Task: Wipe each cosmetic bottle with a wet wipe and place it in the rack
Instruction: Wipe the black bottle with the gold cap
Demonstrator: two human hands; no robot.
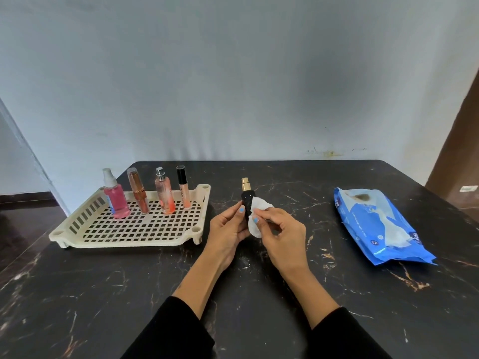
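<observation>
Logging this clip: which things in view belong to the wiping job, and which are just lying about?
Job:
black bottle in left hand
wet wipe in right hand
cream rack
four bottles standing in it
blue wipes pack

Lying about:
nothing loose; only the dark marble table

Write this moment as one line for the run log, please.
step: wiping | left hand: holds black bottle | right hand: presses wet wipe on it | rack: four bottles upright | wipes pack: right
</observation>
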